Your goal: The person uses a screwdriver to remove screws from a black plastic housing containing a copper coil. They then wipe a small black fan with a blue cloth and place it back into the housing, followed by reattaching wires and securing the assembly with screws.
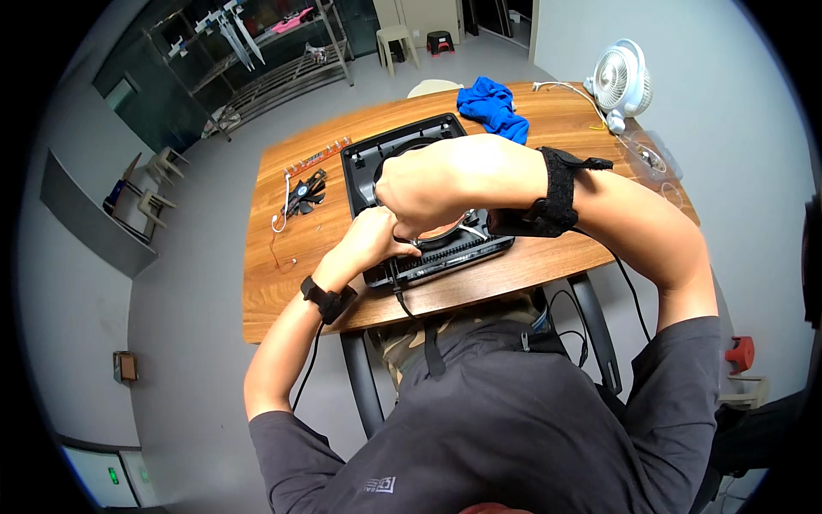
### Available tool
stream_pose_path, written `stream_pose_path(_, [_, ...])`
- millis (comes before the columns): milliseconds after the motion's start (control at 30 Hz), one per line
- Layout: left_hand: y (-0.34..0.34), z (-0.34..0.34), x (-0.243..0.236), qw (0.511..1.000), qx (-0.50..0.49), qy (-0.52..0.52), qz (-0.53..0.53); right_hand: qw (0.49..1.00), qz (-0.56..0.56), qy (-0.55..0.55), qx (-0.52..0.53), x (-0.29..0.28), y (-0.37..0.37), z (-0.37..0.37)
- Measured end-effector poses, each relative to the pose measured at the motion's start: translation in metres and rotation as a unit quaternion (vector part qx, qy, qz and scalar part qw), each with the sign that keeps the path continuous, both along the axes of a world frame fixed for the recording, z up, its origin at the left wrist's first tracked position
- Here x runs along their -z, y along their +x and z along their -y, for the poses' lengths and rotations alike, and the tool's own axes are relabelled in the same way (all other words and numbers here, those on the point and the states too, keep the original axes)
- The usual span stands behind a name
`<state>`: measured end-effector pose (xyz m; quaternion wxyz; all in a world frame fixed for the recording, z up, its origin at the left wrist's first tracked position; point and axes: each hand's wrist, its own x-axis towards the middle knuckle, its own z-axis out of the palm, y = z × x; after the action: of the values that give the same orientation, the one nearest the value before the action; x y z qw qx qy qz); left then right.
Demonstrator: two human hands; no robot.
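An open black appliance housing (453, 254), apparently an induction cooker, lies on the wooden table with a round copper coil (438, 229) inside and a black cord running from its near edge. My left hand (370, 237) is bent over the housing's left part by the cord, thumb reaching right; what its fingers grip is hidden. My right hand (428, 184) is closed over the coil area, its back toward me, hiding whatever it holds and much of the interior. A small black fan (304, 195) with wires lies left of the housing, beside an orange board (318, 156) with buttons.
On the table (282, 295) are a crumpled blue cloth (492, 107) at the back, a white fan (618, 81) and a clear plastic container (652, 158) at the right. Stools (394, 38), a metal rack (274, 77) and a wall stand around it.
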<state>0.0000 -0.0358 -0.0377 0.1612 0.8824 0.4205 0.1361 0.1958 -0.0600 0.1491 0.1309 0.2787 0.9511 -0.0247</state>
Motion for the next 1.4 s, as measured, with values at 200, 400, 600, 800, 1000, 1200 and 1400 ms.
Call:
stream_pose_path(200, [0.002,0.005,-0.009,0.996,0.056,0.045,0.046,0.999,-0.045,-0.001,0.007,0.013,0.006,-0.012])
stream_pose_path(400, [-0.019,0.008,-0.032,0.995,0.019,-0.063,0.072,0.998,-0.024,-0.018,-0.048,-0.009,0.003,-0.011])
stream_pose_path(600, [-0.104,-0.024,-0.032,0.992,-0.125,0.012,-0.031,0.998,-0.029,0.056,0.006,-0.021,0.009,-0.021])
stream_pose_path(800, [-0.162,-0.033,0.001,0.97,-0.217,0.005,-0.109,0.998,-0.059,0.031,0.004,-0.005,0.02,-0.049])
stream_pose_path(1000, [-0.141,-0.025,0.002,0.961,-0.251,-0.01,-0.12,0.997,-0.071,0.018,-0.014,-0.002,0.025,-0.057])
stream_pose_path(1200, [-0.15,-0.036,0.029,0.965,-0.214,0.064,-0.136,0.997,-0.081,0.004,-0.009,0.004,0.027,-0.064])
stream_pose_path(1400, [-0.149,-0.043,0.042,0.949,-0.211,0.133,-0.194,0.987,-0.157,-0.015,-0.032,0.02,0.045,-0.083])
